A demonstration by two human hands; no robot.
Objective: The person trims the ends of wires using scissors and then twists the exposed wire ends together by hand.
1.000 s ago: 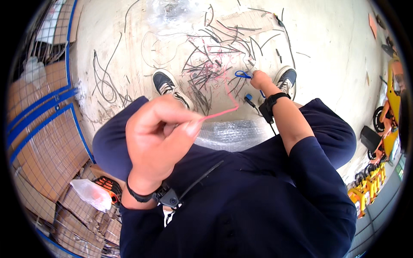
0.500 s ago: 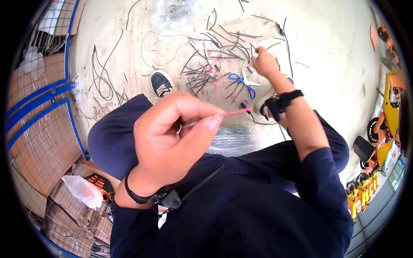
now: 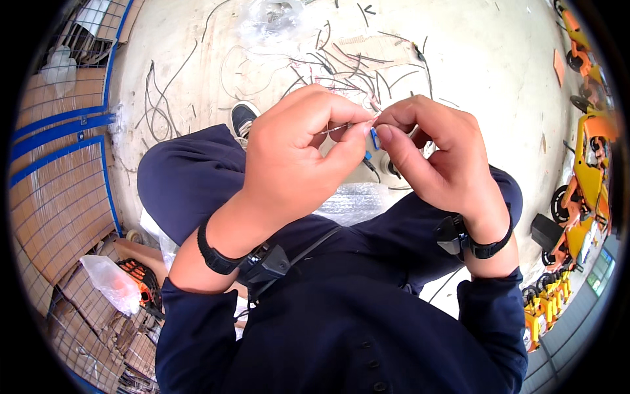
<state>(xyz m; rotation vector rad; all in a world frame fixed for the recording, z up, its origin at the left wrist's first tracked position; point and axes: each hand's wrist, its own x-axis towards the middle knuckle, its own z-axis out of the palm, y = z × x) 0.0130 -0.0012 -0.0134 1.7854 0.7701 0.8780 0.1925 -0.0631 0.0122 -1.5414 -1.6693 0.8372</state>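
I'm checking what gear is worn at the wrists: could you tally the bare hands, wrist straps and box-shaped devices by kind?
Bare hands: 2 (left hand, right hand)
Black wrist straps: 2 (left strap, right strap)
Small black box-shaped devices: 2 (left device, right device)
Total: 6

One left hand (image 3: pixel 298 148) and one right hand (image 3: pixel 446 144) are pictured, with two dark wristbands (image 3: pixel 218 260) worn and one thin strand (image 3: pixel 338 127) held. At left, one tangle of dark cable (image 3: pixel 157 113), one visible dark shoe (image 3: pixel 243 117) and, nearer, one translucent plastic bag (image 3: pixel 110 284) are shown; at right, one black box (image 3: pixel 548 232). Far wire offcuts (image 3: pixel 374 59) are overlapped beyond counting.
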